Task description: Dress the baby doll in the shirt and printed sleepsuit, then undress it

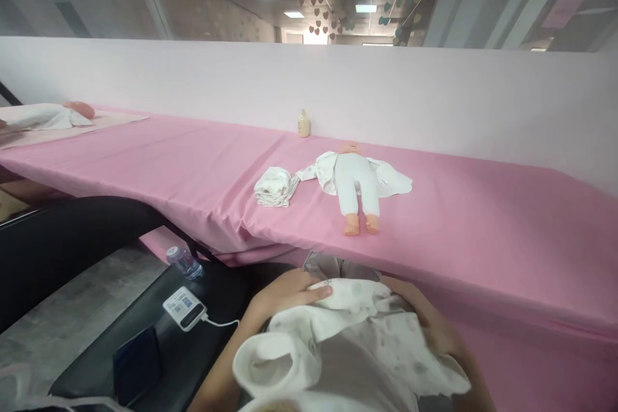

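Note:
Low in the view, both my hands hold a white baby garment [352, 347] with a faint print against my lap. My left hand [284, 299] lies over its upper left edge, fingers curled onto the cloth. My right hand [429, 322] grips its right side, partly covered by fabric. On the pink table [483, 232] ahead lies a baby doll [356, 187] in white trousers, on its back over an opened white top. A folded white cloth [275, 187] sits just left of the doll.
A small cream bottle [304, 123] stands against the pale wall behind the doll. At the far left another doll under white cloth [53, 117] lies on the table. Below left, a black seat carries a power bank with cable [184, 309], a dark phone [138, 364] and a water bottle [184, 262].

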`<state>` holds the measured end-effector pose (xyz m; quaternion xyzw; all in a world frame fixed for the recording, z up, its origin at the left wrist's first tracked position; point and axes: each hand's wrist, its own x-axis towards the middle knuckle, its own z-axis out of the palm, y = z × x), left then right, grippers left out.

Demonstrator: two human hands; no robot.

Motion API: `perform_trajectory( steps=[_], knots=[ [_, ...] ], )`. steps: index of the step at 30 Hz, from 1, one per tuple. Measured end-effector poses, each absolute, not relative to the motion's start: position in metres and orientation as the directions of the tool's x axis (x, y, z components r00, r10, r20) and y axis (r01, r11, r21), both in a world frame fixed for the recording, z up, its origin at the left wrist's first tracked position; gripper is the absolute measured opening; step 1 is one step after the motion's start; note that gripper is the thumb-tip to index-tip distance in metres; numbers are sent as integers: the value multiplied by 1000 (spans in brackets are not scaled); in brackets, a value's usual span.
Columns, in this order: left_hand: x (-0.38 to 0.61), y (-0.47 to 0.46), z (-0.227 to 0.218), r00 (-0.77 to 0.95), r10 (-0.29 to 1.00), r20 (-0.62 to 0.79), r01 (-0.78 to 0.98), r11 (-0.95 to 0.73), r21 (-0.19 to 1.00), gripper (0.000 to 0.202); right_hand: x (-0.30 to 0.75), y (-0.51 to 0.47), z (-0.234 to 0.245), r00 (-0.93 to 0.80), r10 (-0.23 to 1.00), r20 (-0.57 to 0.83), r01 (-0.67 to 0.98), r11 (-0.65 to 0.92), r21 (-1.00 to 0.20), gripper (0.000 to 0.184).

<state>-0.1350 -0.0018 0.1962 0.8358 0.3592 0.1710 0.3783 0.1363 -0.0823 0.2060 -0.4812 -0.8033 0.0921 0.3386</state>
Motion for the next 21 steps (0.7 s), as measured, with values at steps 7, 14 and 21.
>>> perform_trajectory(
  steps=[7, 14, 21],
  knots=[
    [-127, 18, 242, 661, 731, 167, 592, -646, 483, 44, 125, -67, 268, -587, 779, 218, 763, 623, -173, 53],
    [-142, -6, 253, 569, 764, 305, 630, -643, 434, 40, 124, -91, 272, -523, 760, 385, 813, 581, -41, 26],
    [-135, -21, 224, 550, 824, 136, 725, -552, 412, 39, 131, -77, 245, -511, 746, 426, 835, 550, 39, 26]
  ],
)
